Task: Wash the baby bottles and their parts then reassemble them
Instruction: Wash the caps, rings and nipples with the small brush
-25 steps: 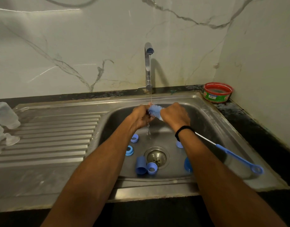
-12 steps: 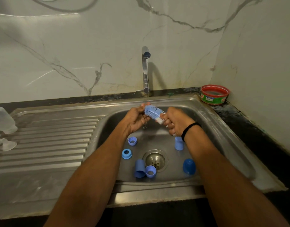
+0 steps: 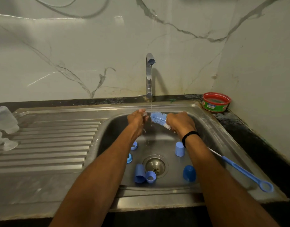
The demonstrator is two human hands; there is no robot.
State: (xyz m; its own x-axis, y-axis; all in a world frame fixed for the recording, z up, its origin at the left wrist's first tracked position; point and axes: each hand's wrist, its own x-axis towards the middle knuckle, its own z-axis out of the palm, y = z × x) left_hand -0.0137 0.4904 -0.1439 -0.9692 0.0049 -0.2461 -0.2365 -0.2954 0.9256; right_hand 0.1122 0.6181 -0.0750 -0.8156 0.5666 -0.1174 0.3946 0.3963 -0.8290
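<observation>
Over the sink basin (image 3: 206, 128), under a thin stream from the tap (image 3: 149, 76), my right hand (image 3: 180, 122) grips the blue bottle brush (image 3: 158, 118) just below its bristles. Its long handle runs back under my forearm to a ring end (image 3: 266, 186). My left hand (image 3: 136, 119) is curled just left of the bristle tip, pinching a small pale part (image 3: 145, 114) that is mostly hidden. Blue bottle parts lie on the sink floor: a cap (image 3: 180, 149), a dark dome cap (image 3: 189, 173), a tube-like piece (image 3: 139, 173) and rings (image 3: 150, 176) (image 3: 134, 145).
Clear bottles (image 3: 5, 119) and a clear teat (image 3: 10, 144) stand on the ribbed drainboard (image 3: 51, 145) at the left edge. A red and green tub (image 3: 216, 102) sits on the dark counter at the back right corner. The drain (image 3: 155, 164) is in the basin's middle.
The brush head has drawn back out of my left hand, leaving a small gap. My view has tilted down, and the brush handle shows again at the right.
</observation>
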